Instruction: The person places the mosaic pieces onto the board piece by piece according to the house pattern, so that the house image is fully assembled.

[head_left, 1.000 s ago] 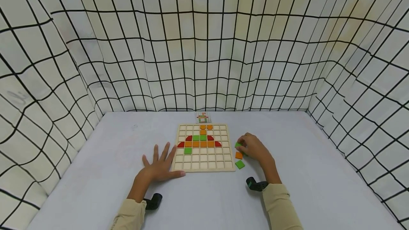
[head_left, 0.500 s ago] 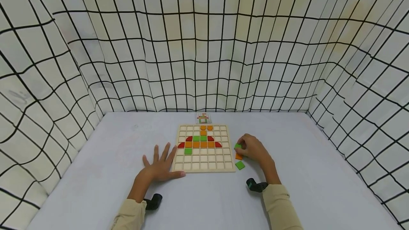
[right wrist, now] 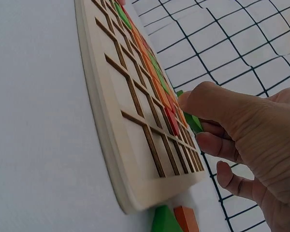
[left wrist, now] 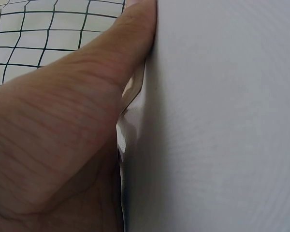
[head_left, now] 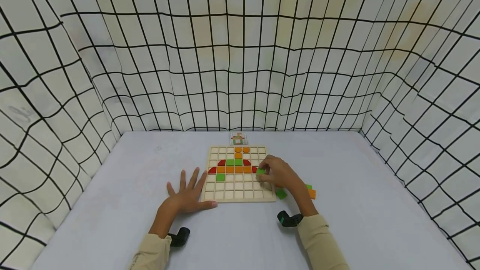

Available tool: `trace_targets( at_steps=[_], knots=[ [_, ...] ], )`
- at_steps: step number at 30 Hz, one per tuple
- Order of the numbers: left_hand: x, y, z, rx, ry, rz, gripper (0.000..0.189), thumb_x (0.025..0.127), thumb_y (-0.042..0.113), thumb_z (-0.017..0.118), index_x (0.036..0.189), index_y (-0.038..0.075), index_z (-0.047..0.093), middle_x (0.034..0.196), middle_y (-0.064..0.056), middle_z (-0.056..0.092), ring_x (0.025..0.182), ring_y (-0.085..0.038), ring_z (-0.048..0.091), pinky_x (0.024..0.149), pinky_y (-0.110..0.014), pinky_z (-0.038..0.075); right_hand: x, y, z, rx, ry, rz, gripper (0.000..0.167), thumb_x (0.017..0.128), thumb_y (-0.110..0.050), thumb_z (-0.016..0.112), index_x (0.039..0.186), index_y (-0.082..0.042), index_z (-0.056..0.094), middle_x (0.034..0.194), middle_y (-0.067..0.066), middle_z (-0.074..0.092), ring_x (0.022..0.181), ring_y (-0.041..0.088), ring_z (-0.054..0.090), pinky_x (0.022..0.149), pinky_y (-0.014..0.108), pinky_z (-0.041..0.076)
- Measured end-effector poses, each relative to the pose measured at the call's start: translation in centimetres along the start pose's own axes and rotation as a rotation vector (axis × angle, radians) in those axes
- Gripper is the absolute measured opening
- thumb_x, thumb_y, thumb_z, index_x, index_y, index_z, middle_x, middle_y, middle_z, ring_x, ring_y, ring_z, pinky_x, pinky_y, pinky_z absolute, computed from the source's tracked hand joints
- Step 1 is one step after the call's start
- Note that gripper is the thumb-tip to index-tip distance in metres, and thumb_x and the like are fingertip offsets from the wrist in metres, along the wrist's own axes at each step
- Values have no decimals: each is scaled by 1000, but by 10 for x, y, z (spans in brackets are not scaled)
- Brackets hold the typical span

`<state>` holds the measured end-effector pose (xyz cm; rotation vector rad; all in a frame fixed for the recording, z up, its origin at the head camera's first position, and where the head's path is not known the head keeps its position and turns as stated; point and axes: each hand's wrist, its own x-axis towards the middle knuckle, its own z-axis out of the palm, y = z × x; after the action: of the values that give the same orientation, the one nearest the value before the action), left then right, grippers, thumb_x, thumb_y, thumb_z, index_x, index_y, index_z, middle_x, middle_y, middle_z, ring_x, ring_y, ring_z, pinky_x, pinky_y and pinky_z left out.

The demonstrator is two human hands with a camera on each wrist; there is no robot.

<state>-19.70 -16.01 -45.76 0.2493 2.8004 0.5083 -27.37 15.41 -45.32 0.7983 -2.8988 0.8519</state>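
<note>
A wooden grid board (head_left: pixel 243 198) lies on the table with red, orange and green tiles set in its cells. My left hand (head_left: pixel 186 197) rests flat with fingers spread at the board's left edge, fingertips and thumb right at the frame. In the left wrist view, its thumb side (left wrist: pixel 63 130) fills much of the picture. My right hand (head_left: pixel 280 173) pinches a green square tile (head_left: pixel 260 171) between thumb and fingers, close over the board's right columns, near a red tile (right wrist: pixel 171 120). The right wrist view shows the pinched green tile (right wrist: pixel 194 123) partly hidden by the thumb.
A small pattern card (head_left: pixel 238 138) lies behind the board. Loose tiles sit to the right: one green tile (head_left: pixel 281 193) by the board's corner, and an orange tile (head_left: pixel 312 194) with a green one beyond the forearm. Black netting (head_left: pixel 240 74) over white walls surrounds the table.
My right hand has moved left from the loose tiles to over the board, carrying the green tile. An orange and a green tile now show right of the forearm. My left hand stays put.
</note>
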Motion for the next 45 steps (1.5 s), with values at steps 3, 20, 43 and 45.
trace_targets(
  at_steps=[3,20,43,45],
  knots=[
    [0,0,0,0,-1,1,114,75,73,64,158,13,12,164,-18,-4,145,-53,-16,100,-82,-9,5,-7,5,-11,-26,-44,25,84,-27,77,99,-9,69,89,-3,60,77,9,54,70,24,49],
    [7,-4,5,12,7,1,116,74,76,63,158,15,11,165,-17,-6,145,-52,-18,99,-82,-11,15,-17,23,-57,-51,-156,20,87,-25,75,99,-10,70,91,-3,60,78,6,58,70,20,51],
    [0,-1,1,22,5,-3,113,76,73,63,158,13,12,165,-18,-3,145,-53,-16,100,-82,-8,14,-15,21,-64,-67,-142,22,90,-26,71,105,-11,73,101,0,64,84,9,55,76,27,49],
    [1,-1,2,20,5,-1,114,76,73,63,158,13,12,165,-18,-4,145,-53,-17,100,-82,-8,15,-15,21,-70,-68,-142,21,90,-26,71,105,-11,73,101,0,64,84,9,54,76,27,49]
  ],
)
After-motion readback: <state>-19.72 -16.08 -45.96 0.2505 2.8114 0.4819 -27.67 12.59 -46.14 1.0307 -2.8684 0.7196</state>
